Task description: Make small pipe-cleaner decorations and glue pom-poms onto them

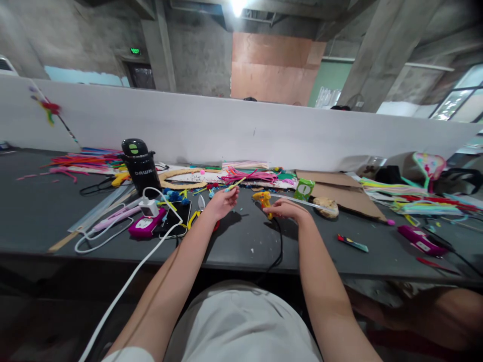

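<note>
Closest in is the pale grey-white fabric shirt point(241, 327), cut off by the bottom edge, with 2 forearms stretched over the dark grey flat counter point(234, 251). Lower right there's a bare limb point(433, 311) of another person, too dim and cropped to say which part.

A long white plastic cable point(124, 291) leaves the frame at bottom left. The left forearm covers part of the yellow-handled metal pliers point(201, 202), and a bit of red point(216, 226) peeks out by the wrist, too little of it to ID.

The right hand point(284, 208) has its grip closed around the handle of an orange-yellow plastic glue gun point(263, 198), just above the counter, nozzle pointing left. Fingers hide some of the handle. A clear thin rod point(294, 198) extends behind it, but I can't make out the join. The gun's black cable point(281, 241) drops past the counter edge.

Left hand point(223, 202): narrow grip, fingertips pinching a thin yellow stick point(241, 182) with a bluish bit, lower end lost behind the fingers.

Further back: the black cylindrical bottle point(141, 173), the small green box point(304, 189), pink fuzzy stems point(252, 174) in a jumble, then the white partition point(211, 125) with 2 dark shapes barely topping it, unreadable.
</note>
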{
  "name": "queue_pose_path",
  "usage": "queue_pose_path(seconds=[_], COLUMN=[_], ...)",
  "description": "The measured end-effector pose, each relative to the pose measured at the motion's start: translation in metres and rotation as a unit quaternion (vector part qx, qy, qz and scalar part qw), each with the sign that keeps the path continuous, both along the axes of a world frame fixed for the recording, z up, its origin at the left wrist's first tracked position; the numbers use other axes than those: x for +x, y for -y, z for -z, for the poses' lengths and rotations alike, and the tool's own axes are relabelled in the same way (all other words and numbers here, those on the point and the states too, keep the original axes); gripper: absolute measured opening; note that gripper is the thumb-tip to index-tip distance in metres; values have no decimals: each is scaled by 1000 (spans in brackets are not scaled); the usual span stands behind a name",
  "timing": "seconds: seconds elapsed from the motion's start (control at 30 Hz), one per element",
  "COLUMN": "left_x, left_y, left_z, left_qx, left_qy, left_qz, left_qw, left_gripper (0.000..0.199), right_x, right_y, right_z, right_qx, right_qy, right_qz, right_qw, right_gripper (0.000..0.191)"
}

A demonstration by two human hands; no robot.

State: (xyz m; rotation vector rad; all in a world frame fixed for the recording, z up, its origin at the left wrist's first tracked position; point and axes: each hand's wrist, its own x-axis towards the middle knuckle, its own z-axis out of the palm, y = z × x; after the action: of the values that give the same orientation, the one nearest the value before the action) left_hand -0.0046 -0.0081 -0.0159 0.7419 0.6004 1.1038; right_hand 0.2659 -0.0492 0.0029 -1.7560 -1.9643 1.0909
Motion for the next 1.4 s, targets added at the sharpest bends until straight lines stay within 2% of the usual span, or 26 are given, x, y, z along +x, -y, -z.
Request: queue_pose_path(seconds=[0.07,0.1,0.3,0.4,0.5,0.63,0.77,0.9,1.07,1.23,1.4], left_x=[0,1,7,11,11,9,7,6,5,4,2], left_y=[-1,-1,4,7,5,1,-2,0,8,12,6], left_z=[1,1,0,2,6,10,10,10,3,-5,-4], left_qx=[2,3,47,87,135,200,224,227,225,162,142], left_qy=[-9,-15,-105,-163,-214,-269,-272,-276,-293,-225,-208], left_qz=[-3,-6,-25,-38,-51,-56,-46,-6,28,61,13], left_qw=[1000,1000,993,982,966,941,935,934,929,959,968], left_gripper=[20,21,28,33,37,36,32,24,24,34,24], right_x=[-3,-5,-33,-53,-67,-78,-87,-96,-96,-94,-96], right_y=[6,9,13,11,8,3,-3,-7,-13,-14,-12], right_z=[-4,-6,-6,2,11,21,25,25,31,31,27], right_qx=[-51,-65,-111,-122,-92,-56,-23,65,149,164,154], right_qy=[-40,-53,-111,-131,-178,-273,-368,-443,-444,-443,-431], right_qz=[-91,-114,-227,-236,-195,-89,2,64,75,77,91], right_qw=[994,990,961,955,960,956,929,892,880,878,885], right_gripper=[53,52,47,43,41,46,50,46,43,43,45])
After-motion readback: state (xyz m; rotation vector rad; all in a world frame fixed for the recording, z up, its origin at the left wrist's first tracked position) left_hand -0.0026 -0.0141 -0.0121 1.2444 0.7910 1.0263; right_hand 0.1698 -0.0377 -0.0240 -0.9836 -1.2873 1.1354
